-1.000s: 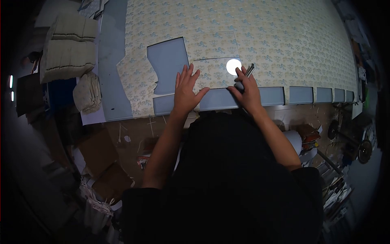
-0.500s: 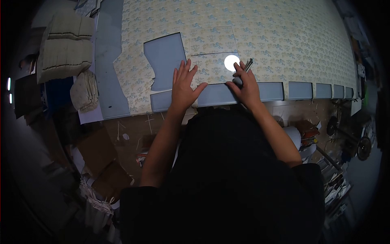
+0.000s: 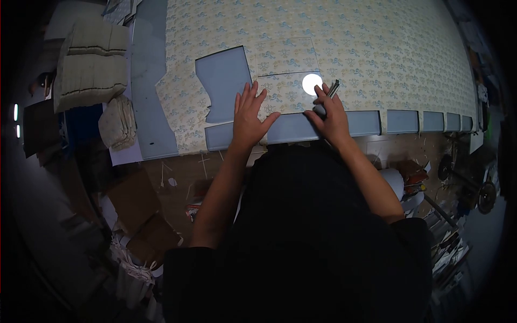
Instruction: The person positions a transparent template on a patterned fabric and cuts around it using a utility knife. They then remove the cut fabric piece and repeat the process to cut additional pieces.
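A patterned cream fabric (image 3: 350, 37) covers a blue-grey table (image 3: 148, 70). On it lies a clear rectangular template (image 3: 288, 67). My left hand (image 3: 249, 119) presses flat, fingers spread, on the template's near left part. My right hand (image 3: 331, 116) grips a slim cutting tool (image 3: 329, 92) at the template's near right corner, its tip by a bright white light spot (image 3: 312, 84). A cut-out in the fabric (image 3: 223, 81) shows bare table left of the template.
Several cut gaps line the fabric's near edge to the right (image 3: 401, 121). Folded cloth bundles (image 3: 89, 64) and a smaller roll (image 3: 118, 129) lie at the left. Cardboard (image 3: 142, 215) and scraps litter the floor; clutter and tools lie at right (image 3: 452, 177).
Both hands keep their hold on the template; the view has shifted slightly, and the right hand with the tool has edged a little along the template's corner.
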A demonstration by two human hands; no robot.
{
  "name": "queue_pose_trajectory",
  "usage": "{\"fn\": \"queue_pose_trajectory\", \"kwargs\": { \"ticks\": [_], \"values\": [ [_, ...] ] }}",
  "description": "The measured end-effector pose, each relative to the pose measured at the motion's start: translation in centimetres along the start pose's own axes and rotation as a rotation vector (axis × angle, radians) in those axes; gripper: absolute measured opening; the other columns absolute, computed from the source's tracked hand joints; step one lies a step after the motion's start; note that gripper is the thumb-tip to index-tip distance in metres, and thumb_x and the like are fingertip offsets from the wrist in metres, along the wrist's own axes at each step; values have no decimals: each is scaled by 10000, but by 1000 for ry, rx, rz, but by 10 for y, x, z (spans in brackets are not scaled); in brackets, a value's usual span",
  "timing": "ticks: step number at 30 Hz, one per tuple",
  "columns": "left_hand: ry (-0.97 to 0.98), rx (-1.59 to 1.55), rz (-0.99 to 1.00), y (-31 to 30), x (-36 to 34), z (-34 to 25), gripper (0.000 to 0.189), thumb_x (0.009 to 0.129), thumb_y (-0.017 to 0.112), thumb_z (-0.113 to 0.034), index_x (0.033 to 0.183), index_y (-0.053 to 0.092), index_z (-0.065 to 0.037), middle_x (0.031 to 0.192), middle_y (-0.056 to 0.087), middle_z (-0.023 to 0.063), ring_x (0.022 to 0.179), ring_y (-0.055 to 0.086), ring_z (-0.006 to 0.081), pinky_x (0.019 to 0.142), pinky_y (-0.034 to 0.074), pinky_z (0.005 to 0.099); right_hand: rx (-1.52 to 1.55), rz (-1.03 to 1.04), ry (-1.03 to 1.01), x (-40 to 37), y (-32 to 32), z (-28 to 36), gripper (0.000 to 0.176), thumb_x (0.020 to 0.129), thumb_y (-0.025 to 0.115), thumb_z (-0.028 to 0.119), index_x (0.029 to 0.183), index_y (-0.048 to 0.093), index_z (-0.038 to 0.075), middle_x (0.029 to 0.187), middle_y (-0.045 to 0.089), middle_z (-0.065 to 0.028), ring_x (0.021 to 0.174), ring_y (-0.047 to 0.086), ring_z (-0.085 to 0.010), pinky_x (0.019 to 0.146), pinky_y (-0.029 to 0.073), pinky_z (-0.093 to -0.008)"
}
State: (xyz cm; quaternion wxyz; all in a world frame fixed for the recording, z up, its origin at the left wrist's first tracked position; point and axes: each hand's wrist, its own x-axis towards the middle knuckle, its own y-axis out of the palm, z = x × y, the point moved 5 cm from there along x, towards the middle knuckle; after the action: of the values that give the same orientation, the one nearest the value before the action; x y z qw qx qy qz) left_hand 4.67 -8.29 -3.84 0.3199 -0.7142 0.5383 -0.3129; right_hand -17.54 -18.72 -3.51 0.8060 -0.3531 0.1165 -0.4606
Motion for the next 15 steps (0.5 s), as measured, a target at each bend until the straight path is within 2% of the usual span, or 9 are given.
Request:
{"fn": "queue_pose_trajectory", "kwargs": {
  "ticks": [6, 8, 15],
  "values": [
    [-3, -11, -2, -1, 1, -1, 711, 840, 825, -388, 1405, 600, -20, 1611, 407, 220, 1530, 306, 412, 1239, 195, 583, 13, -2, 22, 0, 0, -2, 377, 813, 871, 174, 1032, 596, 39, 1456, 603, -154, 1449, 461, -358, 1134, 447, -461],
    [-2, -8, 2, -1, 1, -2, 709, 840, 824, -387, 1404, 601, -20, 1607, 412, 222, 1529, 308, 413, 1237, 196, 587, -18, -14, -18, -1, 0, -2, 433, 795, 880, 192, 1121, 646, 31, 1447, 580, -214, 1389, 505, -404, 1084, 469, -470],
    [5, -8, -9, -3, 1, -3, 704, 837, 828, -377, 1400, 603, -19, 1595, 430, 220, 1523, 321, 414, 1233, 200, 596, -15, -20, -51, 0, 0, -1, 420, 795, 878, 195, 1101, 640, 34, 1416, 617, -168, 1410, 487, -396, 1097, 460, -478]
  ]
}}
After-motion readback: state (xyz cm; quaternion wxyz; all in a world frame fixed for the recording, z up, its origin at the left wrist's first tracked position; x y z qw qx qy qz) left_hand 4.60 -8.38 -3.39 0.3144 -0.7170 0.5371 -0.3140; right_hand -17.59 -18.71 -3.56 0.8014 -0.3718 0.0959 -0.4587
